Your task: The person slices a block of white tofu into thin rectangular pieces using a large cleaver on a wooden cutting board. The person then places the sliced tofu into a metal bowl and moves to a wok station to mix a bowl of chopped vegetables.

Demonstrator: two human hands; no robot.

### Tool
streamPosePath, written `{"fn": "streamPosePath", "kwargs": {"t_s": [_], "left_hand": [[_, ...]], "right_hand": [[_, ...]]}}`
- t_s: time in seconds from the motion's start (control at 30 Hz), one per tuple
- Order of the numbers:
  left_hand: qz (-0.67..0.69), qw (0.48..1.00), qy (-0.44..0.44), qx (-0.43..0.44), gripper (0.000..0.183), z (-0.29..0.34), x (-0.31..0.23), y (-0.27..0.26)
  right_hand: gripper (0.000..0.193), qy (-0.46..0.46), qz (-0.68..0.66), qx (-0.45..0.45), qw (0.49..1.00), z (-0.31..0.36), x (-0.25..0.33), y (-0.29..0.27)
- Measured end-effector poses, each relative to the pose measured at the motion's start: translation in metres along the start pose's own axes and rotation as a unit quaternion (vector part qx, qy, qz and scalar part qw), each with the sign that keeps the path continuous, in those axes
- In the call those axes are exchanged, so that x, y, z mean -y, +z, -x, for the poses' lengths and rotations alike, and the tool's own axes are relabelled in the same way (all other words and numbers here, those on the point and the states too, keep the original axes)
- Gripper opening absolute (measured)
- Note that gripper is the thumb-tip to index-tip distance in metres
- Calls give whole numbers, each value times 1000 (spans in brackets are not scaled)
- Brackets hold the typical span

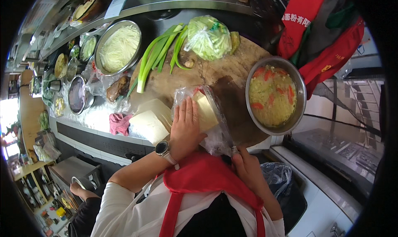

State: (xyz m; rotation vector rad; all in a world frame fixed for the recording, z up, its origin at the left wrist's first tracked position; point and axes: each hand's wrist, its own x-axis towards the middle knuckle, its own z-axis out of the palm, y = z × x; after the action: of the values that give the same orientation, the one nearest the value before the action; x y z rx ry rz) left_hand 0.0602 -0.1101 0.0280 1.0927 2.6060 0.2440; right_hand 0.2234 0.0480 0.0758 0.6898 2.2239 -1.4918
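My left hand (185, 125), with a watch at its wrist, lies flat with fingers stretched over a pale yellow block (205, 112) in clear plastic wrap. The block rests on the round wooden chopping board (236, 75). At the block's right side my right hand (246, 164) is closed round the handle of a knife (226, 129). The blade shows as a thin edge slanting up along the wrap. To the left of my left hand lie pale, folded flat sheets (150, 123), soft-looking, overhanging the board's edge.
Green onions (151, 59) and a bagged cabbage (208, 38) lie at the board's far side. A steel bowl of liquid with red pieces (273, 98) stands right. Left are a bowl of white shreds (120, 46) and a pink cloth (119, 124). Another person's hand (78, 189) is lower left.
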Motion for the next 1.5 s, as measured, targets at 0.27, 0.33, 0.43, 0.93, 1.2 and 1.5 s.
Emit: {"fn": "streamPosePath", "kwargs": {"t_s": [0.27, 0.33, 0.43, 0.93, 1.2, 1.5], "left_hand": [[21, 999, -4, -25, 100, -4, -3, 4], [26, 999, 3, -26, 100, -4, -3, 3], [27, 999, 4, -31, 100, -4, -3, 4], [62, 997, -36, -7, 107, -4, 3, 17], [9, 999, -33, 0, 92, -8, 4, 18], [12, 998, -38, -38, 64, -5, 7, 26]], "right_hand": [[37, -21, 60, 6, 998, -4, 0, 0], [38, -18, 64, 5, 998, -5, 0, 1], [38, -21, 65, 1, 998, -5, 2, 2], [39, 13, 73, 20, 997, -17, 0, -3], [37, 43, 56, 44, 997, -39, 4, -3], [36, 56, 141, 40, 988, -65, -4, 20]]}}
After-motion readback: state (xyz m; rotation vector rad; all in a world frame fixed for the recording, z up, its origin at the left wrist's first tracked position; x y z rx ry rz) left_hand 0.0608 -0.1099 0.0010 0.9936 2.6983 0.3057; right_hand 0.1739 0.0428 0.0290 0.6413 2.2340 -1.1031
